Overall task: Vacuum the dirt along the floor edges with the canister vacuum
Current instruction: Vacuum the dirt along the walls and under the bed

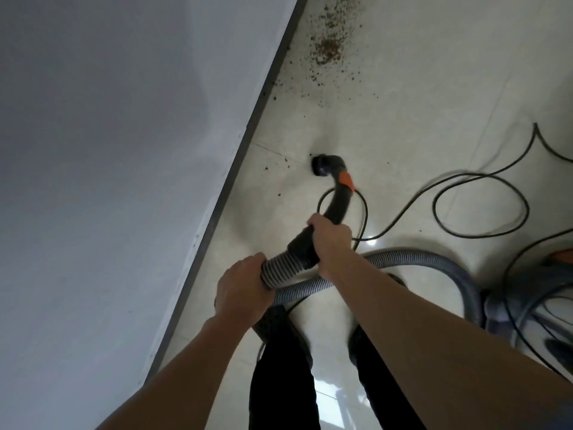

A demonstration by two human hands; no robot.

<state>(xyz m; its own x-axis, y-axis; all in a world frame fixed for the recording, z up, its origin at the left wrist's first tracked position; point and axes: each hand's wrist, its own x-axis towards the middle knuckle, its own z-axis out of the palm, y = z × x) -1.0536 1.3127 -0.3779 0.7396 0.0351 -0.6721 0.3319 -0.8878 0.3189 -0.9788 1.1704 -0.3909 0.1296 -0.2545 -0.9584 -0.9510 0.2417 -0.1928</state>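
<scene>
My right hand [330,240] grips the black curved handle tube [338,200] of the vacuum. Its round open nozzle end [321,165] hovers close to the pale tiled floor. An orange tab [345,180] sits on the bend. My left hand [240,288] is closed around the grey ribbed hose [279,268] just behind the handle. The hose loops right toward the canister body [527,308], partly cut off at the edge. Brown dirt [327,48] lies scattered ahead near the dark skirting strip [248,131], with a few specks [269,166] near the nozzle.
A white wall [108,150] fills the left side. A black power cord [465,206] coils in loops on the floor to the right of the nozzle. My legs in black trousers [285,367] stand below the hands.
</scene>
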